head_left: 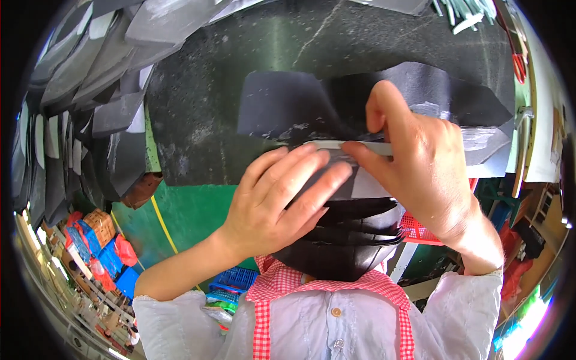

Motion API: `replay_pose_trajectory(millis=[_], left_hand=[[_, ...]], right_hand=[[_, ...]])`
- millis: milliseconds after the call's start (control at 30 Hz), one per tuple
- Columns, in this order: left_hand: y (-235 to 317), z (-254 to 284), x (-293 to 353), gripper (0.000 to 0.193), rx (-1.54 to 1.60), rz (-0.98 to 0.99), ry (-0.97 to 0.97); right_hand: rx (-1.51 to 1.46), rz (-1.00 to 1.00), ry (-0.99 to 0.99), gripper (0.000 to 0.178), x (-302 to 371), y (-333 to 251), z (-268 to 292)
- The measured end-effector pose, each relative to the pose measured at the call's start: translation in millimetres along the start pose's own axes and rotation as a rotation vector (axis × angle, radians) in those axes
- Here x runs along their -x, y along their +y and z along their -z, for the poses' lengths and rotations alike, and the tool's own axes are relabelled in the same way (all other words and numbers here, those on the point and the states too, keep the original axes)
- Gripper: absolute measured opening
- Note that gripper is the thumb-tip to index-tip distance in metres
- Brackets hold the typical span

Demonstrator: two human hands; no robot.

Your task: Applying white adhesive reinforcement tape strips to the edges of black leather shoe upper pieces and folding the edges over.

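Observation:
A dark grey flexible panel with a shiny, smeared face (288, 102) lies on the black work surface, its near edge under my hands. Along that edge runs a narrow pale strip (377, 146). My left hand (276, 195) rests with fingers spread and fairly flat, the fingertips touching the strip's left end. My right hand (423, 159) has its thumb along the strip and its index finger bent up above the panel. The strip passes behind the thumb toward the palm; the other fingers are hidden. Just below the hands, several dark curved panels (345, 246) are stacked against my apron (288, 291).
Many grey and black cut panels (102, 72) overlap at the left of the black work surface (198, 120). A bundle of pale green strips (471, 15) lies at the far right. A red plastic basket (420, 231) is beneath the edge, with blue baskets (234, 279) lower left.

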State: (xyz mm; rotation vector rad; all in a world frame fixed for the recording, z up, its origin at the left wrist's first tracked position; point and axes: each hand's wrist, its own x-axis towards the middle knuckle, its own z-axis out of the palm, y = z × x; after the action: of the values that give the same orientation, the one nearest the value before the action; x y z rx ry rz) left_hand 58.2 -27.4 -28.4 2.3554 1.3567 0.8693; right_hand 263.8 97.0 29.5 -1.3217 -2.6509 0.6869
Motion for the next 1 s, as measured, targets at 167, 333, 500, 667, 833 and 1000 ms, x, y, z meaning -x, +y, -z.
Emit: replay_pose_trajectory(millis=[167, 333, 500, 667, 833, 1000], left_hand=[[8, -4, -15, 0.061, -0.284, 0.081, -0.105], [8, 1, -20, 0.059, -0.309, 0.061, -0.152], [33, 17, -71, 0.06, -0.176, 0.164, -0.264], [47, -51, -93, 0.068, 0.053, 0.028, -0.29], [40, -62, -88, 0.064, -0.098, -0.107, -0.171], [28, -64, -90, 0.06, 0.134, -0.11, 0.033]], right_hand=[[-0.287, -0.363, -0.114, 0.022, 33, 45, 42], [-0.659, -0.379, 0.182, 0.015, 51, 76, 42], [-0.412, -0.377, 0.084, 0.016, 46, 81, 35], [-0.161, -0.346, 0.172, 0.023, 54, 98, 43], [-0.542, -0.423, 0.314, 0.011, 69, 118, 41], [-0.374, -0.347, 0.302, 0.016, 56, 128, 41]])
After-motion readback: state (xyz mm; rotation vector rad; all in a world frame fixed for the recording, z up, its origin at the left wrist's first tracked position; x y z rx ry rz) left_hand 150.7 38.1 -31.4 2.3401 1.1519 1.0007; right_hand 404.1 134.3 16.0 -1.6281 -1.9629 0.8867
